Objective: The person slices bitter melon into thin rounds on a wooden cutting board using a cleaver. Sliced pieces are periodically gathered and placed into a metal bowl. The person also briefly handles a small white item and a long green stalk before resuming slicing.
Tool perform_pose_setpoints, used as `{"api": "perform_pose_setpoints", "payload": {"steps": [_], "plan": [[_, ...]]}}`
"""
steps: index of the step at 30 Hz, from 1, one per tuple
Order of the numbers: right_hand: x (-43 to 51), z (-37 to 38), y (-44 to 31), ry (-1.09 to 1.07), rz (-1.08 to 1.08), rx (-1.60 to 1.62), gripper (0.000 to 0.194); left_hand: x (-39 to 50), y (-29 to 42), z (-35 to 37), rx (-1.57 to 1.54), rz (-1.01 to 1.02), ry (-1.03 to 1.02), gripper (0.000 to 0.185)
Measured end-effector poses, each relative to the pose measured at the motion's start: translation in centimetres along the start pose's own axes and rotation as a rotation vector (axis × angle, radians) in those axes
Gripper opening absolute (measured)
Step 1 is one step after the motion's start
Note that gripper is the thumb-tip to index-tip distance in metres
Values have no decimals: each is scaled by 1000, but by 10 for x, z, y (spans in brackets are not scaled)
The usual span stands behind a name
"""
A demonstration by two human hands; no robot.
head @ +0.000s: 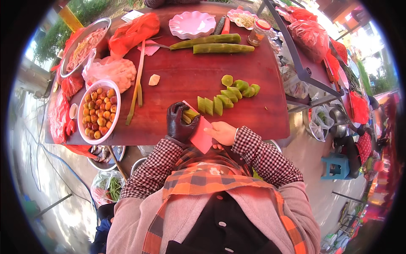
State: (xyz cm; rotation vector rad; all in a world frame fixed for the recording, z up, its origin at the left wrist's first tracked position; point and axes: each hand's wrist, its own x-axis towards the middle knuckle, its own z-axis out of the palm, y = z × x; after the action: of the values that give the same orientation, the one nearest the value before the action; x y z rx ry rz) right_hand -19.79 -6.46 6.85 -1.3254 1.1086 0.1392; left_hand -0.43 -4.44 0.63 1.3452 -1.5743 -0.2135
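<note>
My left hand (181, 122), in a black glove, is closed around yellow-green vegetable pieces (190, 116) at the table's near edge. Bare, my right hand (223, 133) grips what looks like a cleaver, its broad blade (202, 135) tinted pink and lying against those pieces; the handle is mostly hidden. Beyond my hands, cut chunks of green stem (218, 105), apparently celtuce, form a slanting row, with more chunks (240, 85) grouped behind. Two long peeled stems (223, 48) lie farther back. A pale chunk (154, 80) and a long thin stalk (139, 79) are to the left.
A bowl of jujubes (117, 117), bagged pale food (109, 72) and a metal basin of sliced food (107, 28) line the left side. Scalloped pink plates (192, 23) and a jar (259, 32) stand at the back. A metal-framed table (301, 63) adjoins the right; a person sits beyond.
</note>
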Motion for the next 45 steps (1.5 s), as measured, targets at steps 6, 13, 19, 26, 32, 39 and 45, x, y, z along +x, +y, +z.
{"api": "perform_pose_setpoints", "payload": {"steps": [6, 13, 19, 26, 32, 39, 45], "plan": [[-89, -6, 6, 279, -192, 86, 38, 46, 81, 11, -73, 281, -79, 49], [-209, 19, 130, 782, -149, 439, 34, 5, 186, 158, -433, 651, -420, 48], [-275, 88, 239, 995, 117, 932, 27, -92, 249, 289, -629, 743, -765, 37], [-322, 143, 298, 1339, 248, 1187, 29, -136, 261, 370, -315, 937, -930, 24], [-294, 119, 323, 1477, 136, 1190, 29, -94, 279, 348, -863, 141, -1045, 18], [-289, 86, 297, 1418, 68, 1129, 25, -23, 225, 244, -1014, 183, -729, 4], [-253, 55, 281, 1337, 30, 998, 19, 6, 91, 108, -206, 338, -470, 20]]}}
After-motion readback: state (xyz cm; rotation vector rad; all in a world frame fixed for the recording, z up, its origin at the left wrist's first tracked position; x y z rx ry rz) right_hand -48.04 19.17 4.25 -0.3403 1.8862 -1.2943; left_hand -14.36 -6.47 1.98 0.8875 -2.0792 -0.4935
